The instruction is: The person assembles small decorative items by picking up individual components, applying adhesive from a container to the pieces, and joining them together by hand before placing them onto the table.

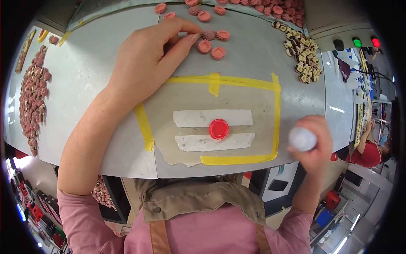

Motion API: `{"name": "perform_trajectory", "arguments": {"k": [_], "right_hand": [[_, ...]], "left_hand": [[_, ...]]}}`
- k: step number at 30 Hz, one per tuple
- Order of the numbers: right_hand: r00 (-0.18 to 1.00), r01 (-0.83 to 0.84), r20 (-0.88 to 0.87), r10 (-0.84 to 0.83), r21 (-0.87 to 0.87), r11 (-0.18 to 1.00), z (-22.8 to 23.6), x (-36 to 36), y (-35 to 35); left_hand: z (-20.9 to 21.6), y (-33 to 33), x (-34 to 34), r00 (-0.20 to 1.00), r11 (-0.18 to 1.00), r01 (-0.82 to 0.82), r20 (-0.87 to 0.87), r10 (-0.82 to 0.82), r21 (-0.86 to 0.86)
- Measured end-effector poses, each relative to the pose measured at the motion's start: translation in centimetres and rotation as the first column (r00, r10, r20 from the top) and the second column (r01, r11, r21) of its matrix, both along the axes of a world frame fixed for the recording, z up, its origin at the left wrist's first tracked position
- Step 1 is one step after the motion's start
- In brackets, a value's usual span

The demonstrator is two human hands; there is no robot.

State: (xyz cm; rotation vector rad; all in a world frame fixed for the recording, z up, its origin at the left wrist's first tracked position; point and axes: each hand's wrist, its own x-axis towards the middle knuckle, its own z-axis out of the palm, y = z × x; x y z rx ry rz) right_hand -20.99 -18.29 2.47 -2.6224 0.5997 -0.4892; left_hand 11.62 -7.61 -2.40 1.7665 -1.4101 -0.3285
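Observation:
My left hand (152, 59) reaches to the far middle of the table. Its thumb and forefinger are pinched together at the edge of a darker pink fluted piece (208, 34). Several small pink fluted cups (218, 53) lie around those fingertips. At the right, my right hand (317, 142) is closed around a white round-ended container (303, 139), which looks like a bottle and is blurred. Between my arms, a glossy red round piece (218, 129) sits across two white strips (213, 117) on a beige mat (165, 127) edged with yellow tape (277, 122).
Pink pieces (34, 101) are heaped at the far left. Cream-and-dark-brown pieces (305, 55) lie at the far right, near a grey housing (338, 25) with green and red buttons. More pink cups (277, 9) pile up at the back. Another person (368, 156) is at the right.

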Motion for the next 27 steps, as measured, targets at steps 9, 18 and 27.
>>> {"name": "perform_trajectory", "arguments": {"k": [9, 18, 27], "right_hand": [[0.97, -0.221, -0.13, 0.207, -0.1, 0.97, -1.1, 5.0, 1.7], [0.961, -0.253, -0.152, 0.232, -0.14, 0.957, -0.7, 5.7, 1.8], [0.987, -0.154, -0.065, 0.15, -0.063, 0.986, -0.8, 4.1, 1.7]], "left_hand": [[-1.1, -0.2, 0.3, 0.998, 0.997, 0.06, 0.007, -0.059, -0.058], [-1.5, -0.1, 0.6, 0.995, 0.992, 0.076, 0.077, -0.069, -0.102], [-0.1, -0.9, -0.1, 0.993, 0.99, 0.116, 0.028, -0.114, -0.078]]}}
